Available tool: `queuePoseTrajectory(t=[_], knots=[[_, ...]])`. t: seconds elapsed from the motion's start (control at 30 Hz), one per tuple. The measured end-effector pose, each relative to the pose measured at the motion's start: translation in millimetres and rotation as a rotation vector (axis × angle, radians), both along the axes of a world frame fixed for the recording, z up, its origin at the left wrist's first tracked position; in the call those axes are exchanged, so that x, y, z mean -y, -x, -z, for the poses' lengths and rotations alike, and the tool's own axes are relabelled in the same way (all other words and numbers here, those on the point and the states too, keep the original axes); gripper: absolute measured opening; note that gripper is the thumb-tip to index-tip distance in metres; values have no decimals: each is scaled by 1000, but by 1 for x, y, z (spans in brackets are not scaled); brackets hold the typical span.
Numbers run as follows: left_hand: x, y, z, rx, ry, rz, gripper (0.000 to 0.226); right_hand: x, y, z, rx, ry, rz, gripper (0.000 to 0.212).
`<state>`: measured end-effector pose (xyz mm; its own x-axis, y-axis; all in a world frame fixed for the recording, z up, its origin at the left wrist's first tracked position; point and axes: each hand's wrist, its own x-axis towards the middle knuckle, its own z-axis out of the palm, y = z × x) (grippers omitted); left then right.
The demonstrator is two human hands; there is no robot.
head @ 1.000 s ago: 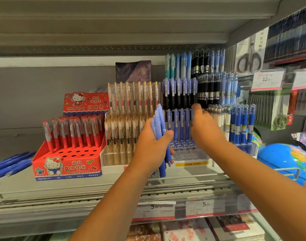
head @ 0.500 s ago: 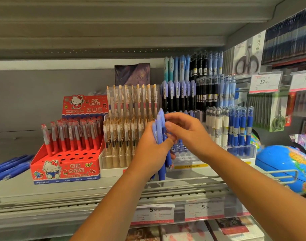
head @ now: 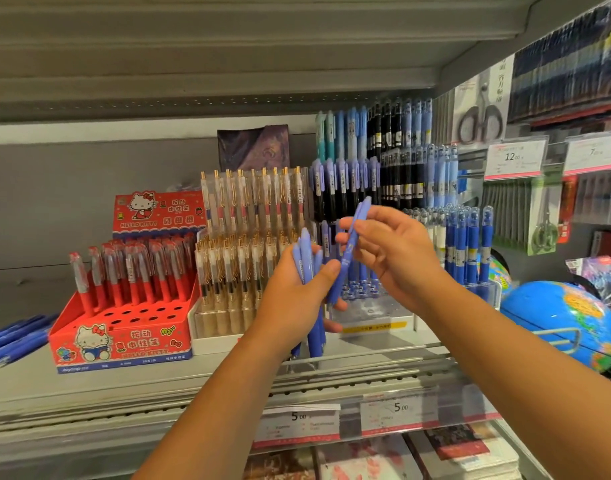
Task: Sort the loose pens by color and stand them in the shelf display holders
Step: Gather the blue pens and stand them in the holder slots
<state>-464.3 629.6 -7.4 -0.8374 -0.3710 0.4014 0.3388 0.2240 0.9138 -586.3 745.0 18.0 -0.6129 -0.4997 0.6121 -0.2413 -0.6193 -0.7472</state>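
Shelf holders (head: 377, 308) fill the background. Left grip (head: 297, 301) curls around a blue pen bundle (head: 306, 256); right grip (head: 396, 252) pinches one tilted blue pen (head: 362, 211).

I'm looking at a grey metal shelf (head: 89, 386), plain grey back panel (head: 72, 202), second shelf overhead (head: 228, 46), price tags (head: 297, 421) up front.

Both forearms raised forward, hands close together. Left hand (head: 292, 299) grips blue pen bundle (head: 304, 261); right hand (head: 394, 252) pinches single blue pen (head: 347, 258).
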Motion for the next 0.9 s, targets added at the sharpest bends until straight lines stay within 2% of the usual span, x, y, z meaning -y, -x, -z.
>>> queuePoseTrajectory(t=[0.07, 0.13, 0.27, 0.4, 0.5, 0.57, 0.73, 0.9], knots=[[1, 1, 0, -8, -19, -34, 48, -3, 2, -1, 3, 48, 74, 35], [2, 1, 0, -21, -17, -55, 47, -4, 4, -1, -57, 53, 210, 43], [1, -1, -1, -45, -23, -73, 30, -5, 10, 2, -247, 42, 559, 44], [1, -2, -1, -54, -21, -78, 31, -6, 16, 1, -444, -8, 859, 43], [0, -1, -1, -55, -20, -79, 34, -8, 17, -5, -664, -152, 1040, 41], [1, 1, -1, -52, -20, -79, 36, -10, 19, -11, -749, -277, 1094, 42], [1, 3, 0, -38, -17, -91, 45, -10, 26, -21, -823, -519, 1167, 46], [1, 1, 0, -43, -10, -85, 43, -1, 28, -18, -877, -617, 1201, 47]])
